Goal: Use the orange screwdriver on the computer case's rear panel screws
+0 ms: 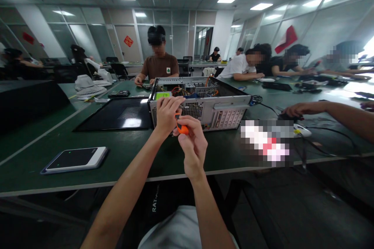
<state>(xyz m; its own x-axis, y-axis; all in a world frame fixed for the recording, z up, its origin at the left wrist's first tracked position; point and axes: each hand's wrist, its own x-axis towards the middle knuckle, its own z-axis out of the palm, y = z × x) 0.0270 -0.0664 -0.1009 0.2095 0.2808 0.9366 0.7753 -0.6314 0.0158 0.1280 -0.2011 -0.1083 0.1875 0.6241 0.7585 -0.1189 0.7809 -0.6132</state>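
A desktop computer case (226, 103) lies on the table with its top side uncovered, its rear panel facing me and wires showing inside. My right hand (195, 146) grips an orange and black screwdriver (182, 128) by its handle; the tip is hidden. Just left of the handle, my left hand (167, 114) is against the case's rear panel near its left corner. Its fingers bend together there, and whatever they pinch is out of sight. A bright green label (163, 95) shows inside the case above this hand.
Left of the case lies a black side panel (117, 114). A white and dark phone-like device (76, 158) rests near the front edge. White fans (91, 91) stand farther left. At right, another person's hand (295, 109) is beside cables and a white power strip (302, 131). A person in brown (160, 64) sits opposite.
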